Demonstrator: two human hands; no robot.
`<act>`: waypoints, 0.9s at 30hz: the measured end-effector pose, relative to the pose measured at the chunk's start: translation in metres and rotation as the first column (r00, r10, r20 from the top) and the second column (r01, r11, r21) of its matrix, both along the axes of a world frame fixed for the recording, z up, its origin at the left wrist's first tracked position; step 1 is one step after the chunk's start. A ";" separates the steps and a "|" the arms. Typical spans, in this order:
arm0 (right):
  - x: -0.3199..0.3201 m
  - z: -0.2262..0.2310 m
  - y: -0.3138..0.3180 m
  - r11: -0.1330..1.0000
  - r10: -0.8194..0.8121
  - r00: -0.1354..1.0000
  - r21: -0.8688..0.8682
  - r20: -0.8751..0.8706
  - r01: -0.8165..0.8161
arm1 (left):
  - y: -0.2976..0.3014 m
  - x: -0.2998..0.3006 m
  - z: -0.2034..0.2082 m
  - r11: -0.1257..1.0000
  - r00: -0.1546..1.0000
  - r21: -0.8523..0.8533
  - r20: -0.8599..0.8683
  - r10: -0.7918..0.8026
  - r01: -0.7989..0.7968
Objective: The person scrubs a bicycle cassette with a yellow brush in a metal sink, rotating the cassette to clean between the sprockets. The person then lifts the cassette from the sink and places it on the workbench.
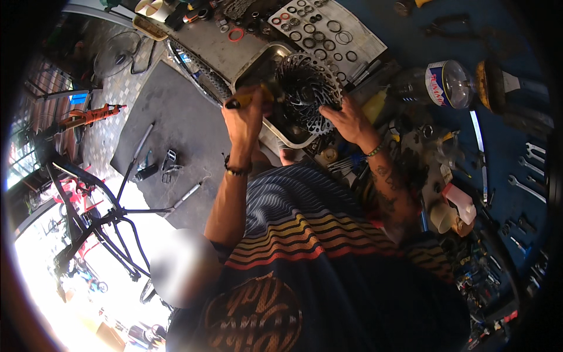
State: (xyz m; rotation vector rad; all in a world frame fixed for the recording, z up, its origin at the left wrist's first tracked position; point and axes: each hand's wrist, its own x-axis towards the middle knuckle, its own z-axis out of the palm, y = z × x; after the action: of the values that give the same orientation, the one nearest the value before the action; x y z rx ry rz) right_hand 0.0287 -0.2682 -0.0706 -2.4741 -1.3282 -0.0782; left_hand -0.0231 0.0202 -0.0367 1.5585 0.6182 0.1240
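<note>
A bicycle cassette (311, 88) of many toothed sprockets is held tilted over a metal tray (241, 75). My right hand (350, 121) grips its near right edge, the thumb lying over the outer teeth. My left hand (243, 120) is closed around a yellow-handled brush (267, 94) with a black handle end. The brush's working end points at the left side of the cassette; blur hides its bristles and whether they touch. The cassette covers much of the tray's inside.
A white sheet (365, 36) bearing several rings lies beyond the tray. At right are a clear plastic bottle (457, 85), a pink-and-white bottle (459, 202) and wall-hung wrenches (528, 189). A bicycle frame (105, 216) stands at left beside a dark mat (146, 117); a tyre (199, 73) rests near the tray.
</note>
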 end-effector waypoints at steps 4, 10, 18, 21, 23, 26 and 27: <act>0.002 0.003 0.009 0.970 -0.011 0.999 0.242 0.039 0.001 | 0.008 0.009 0.009 0.981 1.000 0.192 0.025 -0.001 -0.004; 0.006 0.015 0.011 0.987 0.048 0.994 0.150 0.094 -0.061 | 0.007 0.012 0.010 0.998 0.995 -0.060 -0.096 -0.023 0.017; 0.002 0.010 0.009 0.997 -0.010 0.998 0.079 0.067 0.005 | -0.008 0.006 0.033 0.986 0.991 0.145 -0.114 -0.068 0.085; 0.003 0.015 0.010 0.994 0.001 0.999 0.106 0.042 -0.005 | -0.008 0.010 0.033 0.946 0.996 0.322 0.071 -0.047 0.022; 0.002 0.022 0.011 0.995 -0.019 0.997 0.100 -0.076 0.027 | -0.005 0.012 0.027 0.937 0.981 0.348 0.194 -0.026 -0.043; 0.002 0.030 0.014 0.981 -0.026 0.970 0.178 -0.243 0.071 | 0.000 0.010 0.015 0.877 0.982 0.442 -0.070 -0.174 0.187; 0.003 0.032 0.014 0.974 -0.004 0.959 0.215 -0.284 0.068 | 0.003 0.013 0.011 0.875 0.988 0.466 0.020 -0.156 0.129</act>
State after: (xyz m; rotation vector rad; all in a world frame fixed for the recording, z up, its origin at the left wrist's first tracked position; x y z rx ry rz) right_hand 0.0317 -0.2537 -0.0390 -2.2224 -1.0903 0.1085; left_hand -0.0101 0.0233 -0.0254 2.0529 0.4420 0.2158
